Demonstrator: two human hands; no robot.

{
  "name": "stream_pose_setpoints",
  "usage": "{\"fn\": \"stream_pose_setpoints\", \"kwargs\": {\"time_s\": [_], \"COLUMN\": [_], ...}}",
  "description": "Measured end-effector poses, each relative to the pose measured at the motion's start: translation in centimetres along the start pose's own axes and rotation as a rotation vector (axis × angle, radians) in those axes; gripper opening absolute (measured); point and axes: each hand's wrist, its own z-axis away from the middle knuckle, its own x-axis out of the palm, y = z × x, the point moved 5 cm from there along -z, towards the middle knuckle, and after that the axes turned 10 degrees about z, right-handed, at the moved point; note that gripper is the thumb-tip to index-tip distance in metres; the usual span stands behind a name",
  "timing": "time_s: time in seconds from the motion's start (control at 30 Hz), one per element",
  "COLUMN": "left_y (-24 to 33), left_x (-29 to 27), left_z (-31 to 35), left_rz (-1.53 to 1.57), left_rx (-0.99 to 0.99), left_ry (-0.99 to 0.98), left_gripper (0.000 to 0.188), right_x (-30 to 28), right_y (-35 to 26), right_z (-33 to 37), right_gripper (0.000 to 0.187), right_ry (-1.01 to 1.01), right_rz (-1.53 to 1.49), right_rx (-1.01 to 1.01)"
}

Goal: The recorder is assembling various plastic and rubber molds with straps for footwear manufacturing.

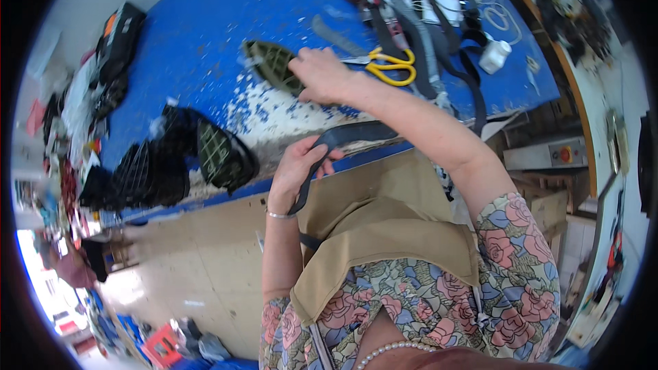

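My left hand [297, 170] is closed around a dark strap [360, 133] at the table's near edge. The strap runs right below my right forearm, and its loose end hangs by my left wrist. Farther up the table, my right hand [321, 75] has its fingers closed on the right end of a dark green piece [269, 63] with a crisscross pattern. That piece lies on the tabletop with its pointed end to the left. My right fingertips are partly hidden. Scissors with yellow handles [392, 68] lie just right of my right hand.
The blue table [199, 34] has worn white patches. Similar green and black patterned pieces [221, 154] sit at its near left edge. Several dark straps [419, 41], cords and a white bottle [495, 57] lie at the right. A grey box with a red knob [548, 155] is below.
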Motion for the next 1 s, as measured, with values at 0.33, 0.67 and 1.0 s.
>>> {"fn": "stream_pose_setpoints", "kwargs": {"time_s": [0.33, 0.67, 1.0], "left_y": [0.3, 0.4, 0.7], "left_x": [0.4, 0.7, 2.1], "left_z": [-0.4, 0.1, 0.2], "left_rz": [0.076, -0.103, -0.052], "left_rx": [-0.002, -0.001, 0.031], "left_ry": [-0.031, 0.075, 0.142], "left_gripper": [0.019, 0.025, 0.028], "right_x": [-5.1, -1.1, -1.1], "right_y": [2.9, 5.0, 0.8], "right_z": [3.2, 15.3, 18.7], "right_gripper": [0.035, 0.040, 0.054], "right_ry": [0.195, 0.144, -0.378], "right_rz": [-0.388, -1.709, -1.793], "right_rx": [0.187, 0.465, 0.384]}}
